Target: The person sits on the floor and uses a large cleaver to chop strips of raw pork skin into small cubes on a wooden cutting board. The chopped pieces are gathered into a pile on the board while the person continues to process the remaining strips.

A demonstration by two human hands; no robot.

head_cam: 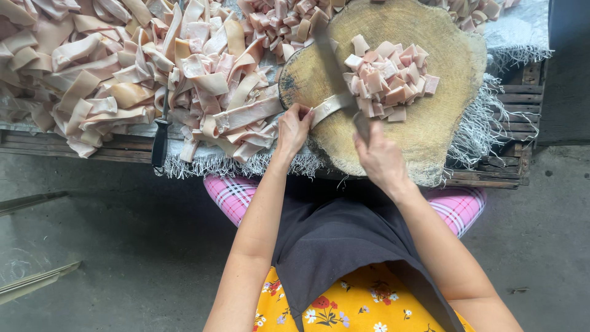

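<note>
**Cutting the strip on the round block**

Our right hand [382, 161] is closed around the handle of a long knife [335, 71], whose blade lies across the wooden chopping block [430, 123]. Our left hand [294, 127] pinches a pale strip [329, 104] at the block's near-left rim, its grip narrow on the strip's end. The strip runs under the blade toward the heap of cut squares [388, 79] in the block's middle.

To cut well, we judge it best to keep the left fingertips back from the blade and feed the strip flat.

The block's near edge overhangs the counter [510, 98] toward our lap, so room there is tight. Uncut strips [123, 74] crowd the left; a second knife [160, 138] lies among them, its handle over the fringed edge. The block's right part is bare.
</note>
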